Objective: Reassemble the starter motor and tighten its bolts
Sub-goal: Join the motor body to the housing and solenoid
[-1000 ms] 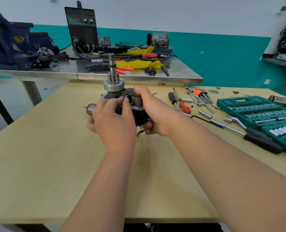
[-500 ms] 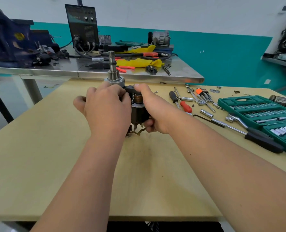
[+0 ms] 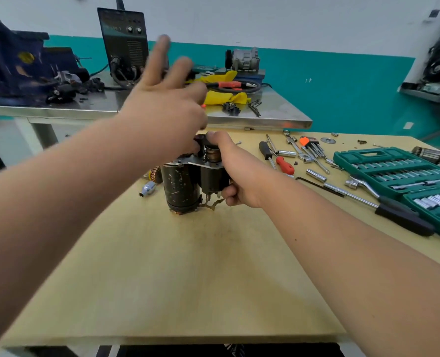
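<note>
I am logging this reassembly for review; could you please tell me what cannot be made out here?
Head view, the only one:
1. Left hand: motion-blurred, so whether it touches the starter motor is unclear.
2. Motor's top end: hidden behind that hand.
3. Solenoid: its right side is covered by the gripping right hand.
4. Socket case: cut off by the right edge; socket sizes too small to read.

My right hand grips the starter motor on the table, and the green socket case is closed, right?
No: the head view shows the green socket case open, sockets exposed. The right hand does grip the starter motor on the table.
</note>
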`<state>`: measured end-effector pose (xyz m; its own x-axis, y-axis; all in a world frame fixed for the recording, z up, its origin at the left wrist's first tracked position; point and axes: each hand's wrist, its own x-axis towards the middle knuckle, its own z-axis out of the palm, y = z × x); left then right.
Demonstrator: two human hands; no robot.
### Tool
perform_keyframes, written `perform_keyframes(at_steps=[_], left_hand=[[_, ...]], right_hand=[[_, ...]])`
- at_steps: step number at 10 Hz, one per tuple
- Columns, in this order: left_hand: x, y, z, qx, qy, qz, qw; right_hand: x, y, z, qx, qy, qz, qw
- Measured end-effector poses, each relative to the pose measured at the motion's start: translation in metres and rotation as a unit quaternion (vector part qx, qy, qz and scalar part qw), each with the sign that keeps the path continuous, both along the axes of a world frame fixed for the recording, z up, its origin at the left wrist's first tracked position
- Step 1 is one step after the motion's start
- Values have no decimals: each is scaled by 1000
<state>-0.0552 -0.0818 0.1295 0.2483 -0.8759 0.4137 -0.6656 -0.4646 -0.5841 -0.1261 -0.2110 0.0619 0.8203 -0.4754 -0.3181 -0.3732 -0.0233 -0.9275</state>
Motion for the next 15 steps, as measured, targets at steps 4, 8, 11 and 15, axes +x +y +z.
perform_keyframes(at_steps=[4,8,11,15], left_hand=[[15,-58,37,158,238,121,950],[15,-60,39,216,177,82,957],[20,-58,31,206,135,57,968],[21,-56,33,194,173,56,964]], right_hand=[[0,-6,-1,-1,5,8,1000],[5,-14,0,17,2,20,1000],[7,-13,4,16,18,23,999],[8,-15,4,4,18,26,999]])
